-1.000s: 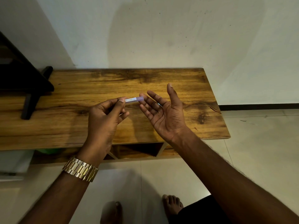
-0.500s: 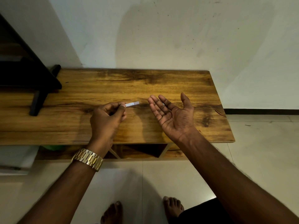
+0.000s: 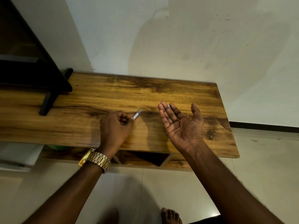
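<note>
My left hand (image 3: 115,126), with a gold watch on its wrist, pinches one end of a small pale stick-like object (image 3: 137,114) with a purplish tip. The stick points up and to the right, low over the wooden table top (image 3: 97,97). My right hand (image 3: 182,124) is held palm up to the right of it, fingers straight and together, thumb spread, holding nothing. A gap separates the stick's tip from my right fingers.
A black stand (image 3: 47,102) and a dark slanted panel (image 3: 24,62) occupy the table's left end. A white wall rises behind the table. An open shelf compartment (image 3: 145,158) lies under the top. Pale floor tiles and my bare feet (image 3: 170,215) are below.
My left hand has lowered toward the table with the stick, which now tilts upward. The two hands have drawn apart; my right hand stays palm up. The camera has tilted.
</note>
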`<state>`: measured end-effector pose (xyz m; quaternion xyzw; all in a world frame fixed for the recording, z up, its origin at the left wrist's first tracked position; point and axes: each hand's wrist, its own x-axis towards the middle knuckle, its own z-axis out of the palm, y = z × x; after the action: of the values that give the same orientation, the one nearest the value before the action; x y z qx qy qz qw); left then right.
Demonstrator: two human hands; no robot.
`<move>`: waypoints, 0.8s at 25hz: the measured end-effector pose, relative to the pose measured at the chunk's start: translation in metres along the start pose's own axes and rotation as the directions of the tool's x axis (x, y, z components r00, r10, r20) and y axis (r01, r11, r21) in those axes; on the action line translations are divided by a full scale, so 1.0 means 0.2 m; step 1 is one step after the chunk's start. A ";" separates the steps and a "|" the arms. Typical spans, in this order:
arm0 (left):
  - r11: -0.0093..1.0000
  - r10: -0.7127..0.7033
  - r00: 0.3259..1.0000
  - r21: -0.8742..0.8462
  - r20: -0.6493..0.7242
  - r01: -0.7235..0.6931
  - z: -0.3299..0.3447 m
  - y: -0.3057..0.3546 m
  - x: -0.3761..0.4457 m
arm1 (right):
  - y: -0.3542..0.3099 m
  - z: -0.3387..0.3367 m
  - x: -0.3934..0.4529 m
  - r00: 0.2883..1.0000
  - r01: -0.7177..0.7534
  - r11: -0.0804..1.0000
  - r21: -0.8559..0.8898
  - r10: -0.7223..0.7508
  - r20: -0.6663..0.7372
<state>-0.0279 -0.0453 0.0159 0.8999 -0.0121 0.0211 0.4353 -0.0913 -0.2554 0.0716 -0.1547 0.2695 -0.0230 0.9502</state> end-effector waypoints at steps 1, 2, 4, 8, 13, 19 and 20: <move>0.998 0.014 1.000 0.068 0.003 -0.015 0.01 -0.02 0.01 | 0.00 0.00 0.00 1.000 0.002 1.000 0.003 -0.002 0.006; 0.991 0.017 1.000 0.132 0.005 -0.018 0.02 -0.03 0.02 | -0.01 0.00 0.00 1.000 0.003 1.000 0.004 -0.003 0.013; 0.986 0.008 1.000 0.165 0.000 -0.008 0.03 -0.03 0.01 | -0.01 0.00 -0.01 1.000 0.002 1.000 0.003 -0.002 0.029; 0.961 0.274 0.961 -0.021 -0.028 -0.274 -0.03 0.14 -0.03 | 0.01 0.02 -0.01 0.999 -0.009 0.998 -0.068 0.012 0.033; 0.886 0.441 0.895 0.126 0.063 -0.446 -0.03 0.29 -0.13 | 0.09 0.02 -0.01 0.999 -0.053 0.967 -0.248 0.051 -0.017; 0.861 0.396 0.900 0.266 0.184 -0.433 -0.04 0.26 -0.14 | 0.16 0.03 0.00 0.998 -0.046 0.878 -0.477 0.026 -0.049; 0.849 0.396 0.897 0.295 0.196 -0.439 -0.04 0.26 -0.14 | 0.17 0.03 0.00 0.999 -0.036 0.861 -0.508 0.016 -0.044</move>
<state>-0.0574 -0.0716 0.0609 0.9352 -0.2319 0.0596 0.2610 -0.0899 -0.2207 0.0663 -0.3957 0.2863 0.0589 0.8706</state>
